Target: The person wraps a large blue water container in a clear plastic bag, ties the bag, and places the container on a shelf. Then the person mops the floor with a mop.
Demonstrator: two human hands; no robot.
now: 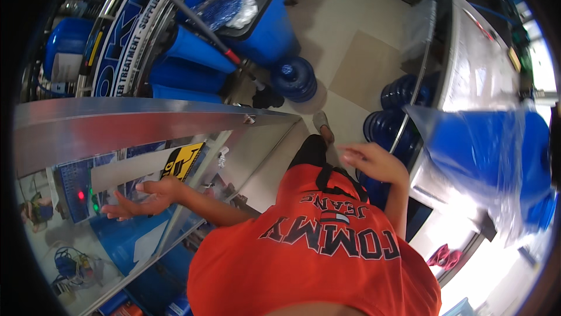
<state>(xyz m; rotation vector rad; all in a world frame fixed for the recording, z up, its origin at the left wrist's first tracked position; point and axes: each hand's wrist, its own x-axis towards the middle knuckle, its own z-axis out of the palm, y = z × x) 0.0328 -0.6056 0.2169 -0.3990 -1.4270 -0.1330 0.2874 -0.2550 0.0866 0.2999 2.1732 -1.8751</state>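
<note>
our left hand [140, 200] is open, fingers spread, with nothing in it, and appears over or just beside a long, flat white panel with a yellow-and-black right end [137, 169]. the panel is plain along most of its length and lies at a metal-edged glass display case [146, 107]; we cannot tell whether in or on it. our right hand [377, 161] is empty, loosely extended, near ribbed, translucent blue jugs [383, 126].
</note>
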